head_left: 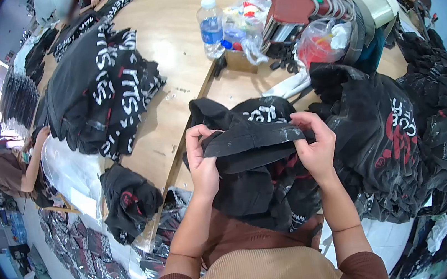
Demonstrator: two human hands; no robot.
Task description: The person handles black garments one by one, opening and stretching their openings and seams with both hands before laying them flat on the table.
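Observation:
Both my hands grip a black garment [251, 139] with white lettering and bits of red print. Its folded band is stretched between them, above the table's near edge. My left hand [202, 156] pinches the band at its left end, the thumb against the fingers. At the right end my right hand [316, 142] is closed on the same band, thumb to the front. The rest of the garment hangs in dark folds below, over my lap. Beside my right hand lies a heap of black printed garments [378, 126].
A tall stack of black garments [100, 93] lies on the wooden table [167, 40] at left, with a crumpled black garment [130, 198] nearer me. A water bottle [211, 28], a cardboard box [240, 61] and a white bucket [377, 2] stand behind. Another person [12, 171] works at left.

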